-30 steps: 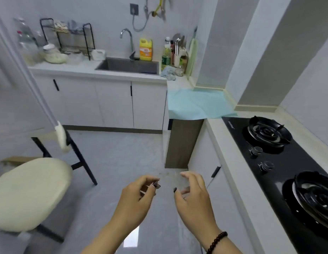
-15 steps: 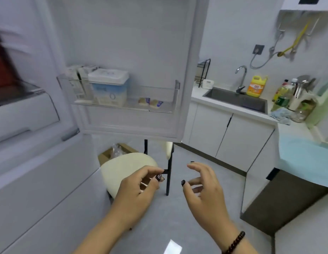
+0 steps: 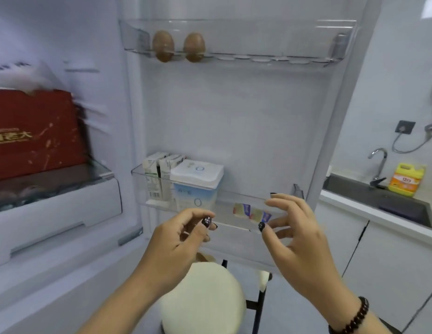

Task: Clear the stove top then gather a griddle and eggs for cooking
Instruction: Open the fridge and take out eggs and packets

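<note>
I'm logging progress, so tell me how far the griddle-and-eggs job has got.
Done: the fridge door stands open, so the person has reached the eggs. In hand: nothing yet; the left hand and right hand hover empty below the lower door shelf. Left: take the two brown eggs from the top door rack. No griddle or stove is in view, so those steps cannot be judged.

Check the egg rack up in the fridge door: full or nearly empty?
Nearly empty. The top door shelf holds just two brown eggs at its left end; the cups to their right sit vacant.
</note>
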